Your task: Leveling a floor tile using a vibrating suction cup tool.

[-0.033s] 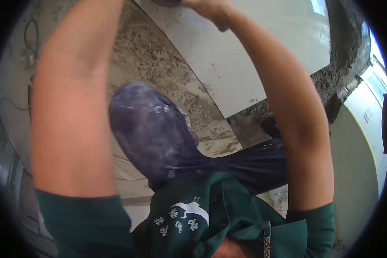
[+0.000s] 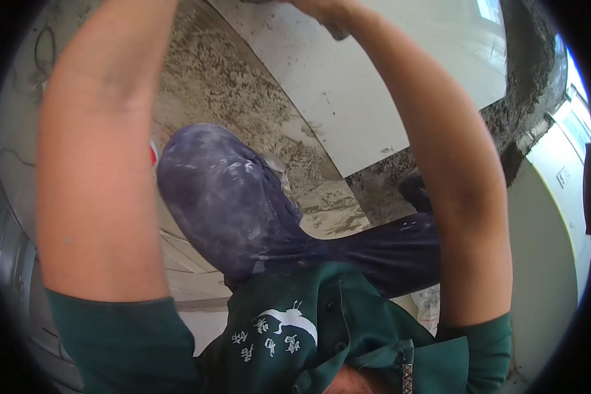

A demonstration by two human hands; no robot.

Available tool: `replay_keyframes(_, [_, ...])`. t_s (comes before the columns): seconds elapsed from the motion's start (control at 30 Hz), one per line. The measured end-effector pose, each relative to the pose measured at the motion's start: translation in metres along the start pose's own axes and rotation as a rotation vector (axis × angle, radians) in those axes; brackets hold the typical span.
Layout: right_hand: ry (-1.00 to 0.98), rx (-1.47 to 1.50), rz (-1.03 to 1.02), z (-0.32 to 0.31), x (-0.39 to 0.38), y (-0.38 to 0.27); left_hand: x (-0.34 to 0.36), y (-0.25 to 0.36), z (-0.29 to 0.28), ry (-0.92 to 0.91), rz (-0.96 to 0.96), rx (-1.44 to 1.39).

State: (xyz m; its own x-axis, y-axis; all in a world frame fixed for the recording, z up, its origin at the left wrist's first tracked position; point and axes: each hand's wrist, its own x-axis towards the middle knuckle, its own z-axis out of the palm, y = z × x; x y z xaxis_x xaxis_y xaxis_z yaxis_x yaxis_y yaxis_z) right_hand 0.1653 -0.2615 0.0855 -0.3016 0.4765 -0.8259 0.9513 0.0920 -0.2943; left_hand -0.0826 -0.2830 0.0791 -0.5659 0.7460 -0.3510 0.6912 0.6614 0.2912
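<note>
My left hand is beyond the top edge; its forearm [image 2: 102, 164] stretches up the left side. My right hand [image 2: 318, 14] is partly visible at the top, fingers bent over the white tile [image 2: 374, 105] near a dark grey object [image 2: 259, 2], cut off by the edge, that I cannot make out. The large glossy tile lies with smudges of mortar on it, beside a mortar-smeared board or floor surface [image 2: 236, 85]. My bent leg [image 2: 217, 197] in dusty dark trousers is below, between my arms.
Rough dark mortar [image 2: 525, 65] runs along the tile's right edge. Beyond it stand a pale wall [image 2: 545, 217] with a socket and a bright window. A cord [image 2: 44, 46] lies at the far left. A small red item [image 2: 153, 152] shows behind my left forearm.
My left forearm has shifted slightly left, uncovering the red item. My right hand and the dark object have moved slightly up toward the top edge.
</note>
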Motion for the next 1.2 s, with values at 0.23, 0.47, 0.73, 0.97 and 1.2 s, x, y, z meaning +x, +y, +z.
replay_keyframes(0.23, [-0.059,-0.184,-0.252,-0.032,-0.027,-0.008,-0.061,-0.029,0.052,-0.181,0.284,-0.587])
replay_keyframes(0.47, [-0.226,-0.265,-0.063,-0.05,-0.062,0.078,-0.1,0.041,0.089,0.184,-0.094,-0.05])
replay_keyframes(0.73, [-0.14,-0.278,-0.301,-0.028,-0.113,0.331,-0.264,0.215,0.145,-0.23,-0.121,-0.211])
replay_keyframes(0.97, [-0.325,-0.118,-0.244,-0.007,-0.143,0.364,-0.308,0.227,0.18,-0.045,-0.047,-0.147])
replay_keyframes(1.2, [-0.137,-0.194,-0.323,0.007,-0.143,0.362,-0.298,0.215,0.188,-0.12,-0.125,-0.103])
